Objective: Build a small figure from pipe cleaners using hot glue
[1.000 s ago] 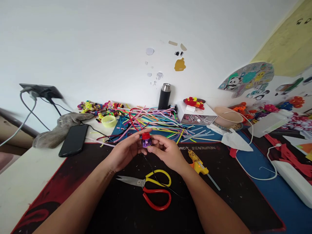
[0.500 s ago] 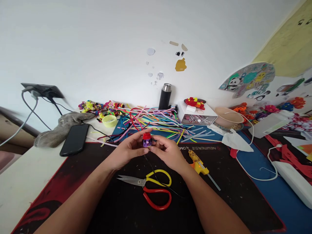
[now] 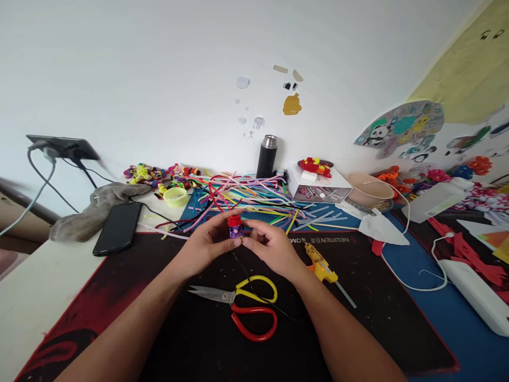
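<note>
The left hand (image 3: pixel 204 245) and right hand (image 3: pixel 274 246) grip the small, red-topped purple object (image 3: pixel 236 229) at frame centre; uneven finger pressure could drop it toward the red-and-yellow-handled metal scissors (image 3: pixel 229 298) below.

My left hand (image 3: pixel 201 246) and right hand (image 3: pixel 276 248) curl toward each other, left thumb (image 3: pixel 226 246) and right thumb (image 3: pixel 254 246) pointing inward, tips just beside one another. My left index finger (image 3: pixel 220 217) reaches inward beyond its thumb; behind the hands, my left forearm (image 3: pixel 131 310) and right forearm (image 3: pixel 338 318) spread apart.
</note>
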A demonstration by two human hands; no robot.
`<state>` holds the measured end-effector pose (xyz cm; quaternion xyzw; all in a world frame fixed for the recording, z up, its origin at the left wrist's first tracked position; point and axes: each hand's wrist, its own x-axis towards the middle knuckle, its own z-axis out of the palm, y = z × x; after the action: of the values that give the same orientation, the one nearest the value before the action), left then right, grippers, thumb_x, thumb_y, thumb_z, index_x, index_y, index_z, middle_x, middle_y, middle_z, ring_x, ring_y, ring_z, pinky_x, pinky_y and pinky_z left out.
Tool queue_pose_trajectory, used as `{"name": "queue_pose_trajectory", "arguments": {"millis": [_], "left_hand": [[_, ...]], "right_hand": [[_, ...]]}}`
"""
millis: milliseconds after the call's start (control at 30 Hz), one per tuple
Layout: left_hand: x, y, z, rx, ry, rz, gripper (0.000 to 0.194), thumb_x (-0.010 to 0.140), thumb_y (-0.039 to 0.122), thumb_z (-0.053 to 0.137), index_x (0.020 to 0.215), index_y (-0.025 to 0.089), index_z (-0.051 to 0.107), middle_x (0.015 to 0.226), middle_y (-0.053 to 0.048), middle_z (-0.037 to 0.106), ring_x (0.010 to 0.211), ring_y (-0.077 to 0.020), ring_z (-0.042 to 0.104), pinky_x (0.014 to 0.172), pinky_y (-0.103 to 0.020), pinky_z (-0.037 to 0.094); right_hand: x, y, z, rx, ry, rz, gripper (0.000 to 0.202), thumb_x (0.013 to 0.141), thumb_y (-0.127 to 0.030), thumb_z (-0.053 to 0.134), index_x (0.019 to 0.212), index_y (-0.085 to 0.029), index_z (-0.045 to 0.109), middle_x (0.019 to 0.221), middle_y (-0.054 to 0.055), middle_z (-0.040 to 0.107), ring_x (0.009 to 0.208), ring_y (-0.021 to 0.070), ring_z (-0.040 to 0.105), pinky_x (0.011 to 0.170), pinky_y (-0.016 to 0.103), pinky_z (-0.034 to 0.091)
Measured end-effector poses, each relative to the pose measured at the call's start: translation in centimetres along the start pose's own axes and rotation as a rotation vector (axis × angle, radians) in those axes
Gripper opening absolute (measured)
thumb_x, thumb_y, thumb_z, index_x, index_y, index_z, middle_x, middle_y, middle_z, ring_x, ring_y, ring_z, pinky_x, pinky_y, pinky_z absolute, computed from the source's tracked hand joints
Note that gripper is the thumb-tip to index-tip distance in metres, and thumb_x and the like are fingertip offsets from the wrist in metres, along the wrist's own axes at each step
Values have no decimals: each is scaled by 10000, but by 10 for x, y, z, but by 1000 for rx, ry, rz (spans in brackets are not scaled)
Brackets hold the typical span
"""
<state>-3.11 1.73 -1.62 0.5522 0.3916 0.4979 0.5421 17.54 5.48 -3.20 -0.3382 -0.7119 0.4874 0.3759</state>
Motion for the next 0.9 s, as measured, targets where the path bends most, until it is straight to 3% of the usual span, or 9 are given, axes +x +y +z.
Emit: {"name": "queue_pose_trajectory", "arguments": {"millis": [133, 267, 400, 567, 667, 900], "left_hand": [[0, 4, -2, 4, 0, -27, 678, 824, 326, 888, 1456, 262, 649, 1433, -109, 690, 1330, -331, 618, 1109, -437, 498], [-1, 7, 0, 13, -30, -29, 694, 825, 303, 886, 1466, 289, 623, 1451, -90, 671, 1373, -307, 587, 1120, -400, 486], [-1, 5, 2, 21, -66, -32, 610, 857, 285, 861, 1404, 288, 591, 1319, -82, 725, 1155, -234, 682, 997, -357, 536], [0, 1, 4, 18, -90, -5, 463, 855, 260, 860, 1243, 276, 608, 1236, -59, 736, 1146, -230, 676, 973, -346, 523], [-1, 0, 4, 45, -127, -17, 470, 872, 273, 847, 1281, 271, 617, 1270, -74, 721, 1205, -250, 655, 1001, -360, 502], [-4, -3, 5, 164, -127, -18, 505, 896, 294, 817, 1358, 259, 614, 1125, -41, 711, 1048, -217, 641, 956, -367, 486]], "right_hand": [[2, -7, -7, 103, -48, 67, 450, 934, -425, 728, 1317, -190, 724, 665, -62, 511, 537, 99, 453, 536, 256, 364], [5, -7, -12, 317, 4, 126, 447, 949, -498, 715, 1270, -189, 735, 622, -74, 490, 467, 80, 413, 453, 233, 301], [5, -4, -14, 459, 27, 195, 455, 952, -548, 710, 1227, -187, 740, 612, -71, 489, 450, 73, 395, 416, 216, 243], [4, -7, -10, 480, -23, 247, 458, 899, -566, 762, 1137, -175, 745, 587, -72, 494, 440, 68, 375, 409, 214, 212], [5, -11, -8, 485, -22, 248, 473, 855, -578, 794, 1090, -171, 744, 566, -79, 484, 442, 67, 363, 411, 215, 210], [6, -9, -7, 501, 1, 268, 433, 823, -559, 824, 996, -179, 709, 527, -92, 482, 435, 71, 356, 409, 216, 207]]}}
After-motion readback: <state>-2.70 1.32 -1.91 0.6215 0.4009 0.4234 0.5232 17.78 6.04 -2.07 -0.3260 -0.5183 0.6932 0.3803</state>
